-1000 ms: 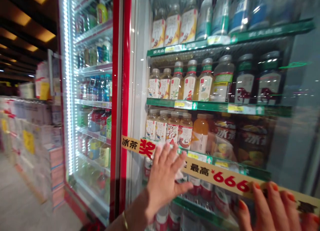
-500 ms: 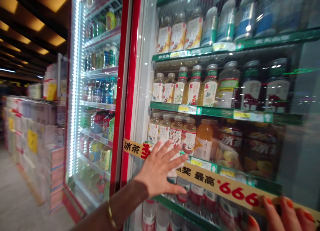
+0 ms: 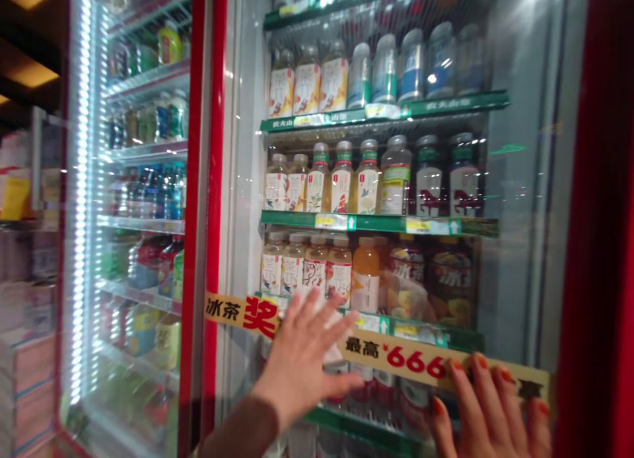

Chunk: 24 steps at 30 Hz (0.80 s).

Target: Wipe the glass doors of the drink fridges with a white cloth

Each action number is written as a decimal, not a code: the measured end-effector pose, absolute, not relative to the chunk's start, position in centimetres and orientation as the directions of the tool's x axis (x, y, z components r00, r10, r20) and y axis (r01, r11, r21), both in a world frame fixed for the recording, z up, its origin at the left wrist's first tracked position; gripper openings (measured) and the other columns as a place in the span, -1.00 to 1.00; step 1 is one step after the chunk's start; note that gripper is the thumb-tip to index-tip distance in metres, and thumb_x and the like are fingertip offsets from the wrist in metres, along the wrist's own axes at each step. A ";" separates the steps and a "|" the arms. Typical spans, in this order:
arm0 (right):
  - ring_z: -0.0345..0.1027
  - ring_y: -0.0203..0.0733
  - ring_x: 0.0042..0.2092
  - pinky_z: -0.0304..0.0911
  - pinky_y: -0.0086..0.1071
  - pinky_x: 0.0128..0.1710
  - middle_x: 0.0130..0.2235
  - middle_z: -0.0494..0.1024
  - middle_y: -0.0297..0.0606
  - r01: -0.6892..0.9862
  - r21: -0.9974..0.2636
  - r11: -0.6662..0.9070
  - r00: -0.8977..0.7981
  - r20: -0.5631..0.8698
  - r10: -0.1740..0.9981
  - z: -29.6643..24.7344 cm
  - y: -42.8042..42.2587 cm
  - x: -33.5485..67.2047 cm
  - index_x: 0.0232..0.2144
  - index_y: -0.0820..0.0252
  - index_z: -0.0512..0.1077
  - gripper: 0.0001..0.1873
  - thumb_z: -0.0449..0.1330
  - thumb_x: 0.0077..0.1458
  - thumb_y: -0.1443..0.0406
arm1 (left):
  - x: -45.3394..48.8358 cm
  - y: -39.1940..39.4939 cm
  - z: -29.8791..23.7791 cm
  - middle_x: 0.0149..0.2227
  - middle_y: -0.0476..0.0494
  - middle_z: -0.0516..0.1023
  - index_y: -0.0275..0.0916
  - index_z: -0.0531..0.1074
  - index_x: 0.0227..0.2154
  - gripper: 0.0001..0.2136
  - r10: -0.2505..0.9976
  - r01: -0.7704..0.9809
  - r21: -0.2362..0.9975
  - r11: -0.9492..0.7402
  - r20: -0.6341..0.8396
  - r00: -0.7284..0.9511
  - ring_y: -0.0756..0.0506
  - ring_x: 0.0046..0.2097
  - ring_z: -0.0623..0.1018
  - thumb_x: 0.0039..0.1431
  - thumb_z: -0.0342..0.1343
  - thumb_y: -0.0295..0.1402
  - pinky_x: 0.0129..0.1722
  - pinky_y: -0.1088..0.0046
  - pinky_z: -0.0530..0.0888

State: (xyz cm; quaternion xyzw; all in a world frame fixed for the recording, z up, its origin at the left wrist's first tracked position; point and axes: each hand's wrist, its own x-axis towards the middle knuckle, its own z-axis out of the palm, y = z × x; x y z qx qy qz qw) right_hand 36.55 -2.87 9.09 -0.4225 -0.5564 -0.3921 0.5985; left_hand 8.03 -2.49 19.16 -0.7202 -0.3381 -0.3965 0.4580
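My left hand (image 3: 302,359) is spread against the glass door (image 3: 505,181) of a drinks fridge, over a tan strip (image 3: 242,311) with black and red characters. Beside its palm a whitish patch shows; I cannot tell whether it is a cloth or a reflection. Lower right, my right hand (image 3: 495,405), with orange nails, lies with fingers apart on the strip's right part, past the red "666". Behind the glass, an orange drink bottle (image 3: 365,276) and several white-labelled tea bottles (image 3: 339,266) stand just above my left hand.
Green-edged shelves (image 3: 376,222) carry rows of bottles inside the fridge. A red door frame (image 3: 215,181) borders it on the left. Beyond stands a second lit fridge (image 3: 143,151) with drinks. Stacked boxes (image 3: 32,379) are at the far left.
The view has turned to the right, so the fridge fills more of it. My right hand shows more fully, its fingers on the strip. My left hand stays spread near the strip.
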 end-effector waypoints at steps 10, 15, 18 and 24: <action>0.04 0.17 0.57 -0.21 0.29 0.60 0.54 0.21 -0.23 0.940 -0.063 0.336 0.052 0.998 0.043 8.4 -2.6 37.2 0.55 -0.15 0.12 -0.25 0.19 0.42 0.06 | 15.3 -2.3 21.9 0.65 0.08 -0.08 0.02 0.01 0.58 -0.05 0.043 0.835 -0.419 -0.358 0.886 0.463 -0.35 0.66 -0.24 0.28 -0.03 0.41 0.63 -0.15 -0.29; -0.10 -0.10 0.61 -0.27 0.04 0.64 0.57 0.13 -0.26 0.952 0.083 0.295 -0.070 0.996 -0.054 9.9 -3.0 37.2 0.57 -0.02 0.06 -0.24 0.15 0.44 0.17 | 10.7 -2.7 18.3 0.65 0.08 -0.15 0.14 0.01 0.57 -0.22 0.143 0.927 -0.257 -0.274 0.942 0.304 -0.30 0.66 -0.22 0.40 0.05 0.19 0.63 -0.15 -0.32; -0.15 -0.14 0.62 -0.30 -0.01 0.65 0.58 0.05 -0.28 0.958 0.096 0.270 -0.082 0.995 -0.061 10.7 -3.4 37.0 0.58 0.05 0.04 -0.23 0.16 0.44 0.20 | 8.2 -1.4 22.1 0.67 -0.12 -0.32 0.08 -0.22 0.61 -0.23 0.238 0.963 0.112 -0.245 0.970 -0.052 -0.47 0.64 -0.30 0.49 -0.05 0.09 0.55 -0.48 -0.25; -0.12 -0.15 0.61 -0.28 -0.02 0.65 0.57 0.07 -0.32 0.957 0.075 0.280 -0.059 0.996 -0.065 10.6 -3.4 36.9 0.58 0.10 0.03 -0.24 0.14 0.45 0.21 | 19.4 -1.8 24.4 0.66 -0.09 -0.30 -0.04 -0.13 0.61 -0.21 0.089 0.931 -0.043 -0.362 0.993 0.081 -0.39 0.66 -0.27 0.48 -0.01 0.07 0.61 -0.30 -0.21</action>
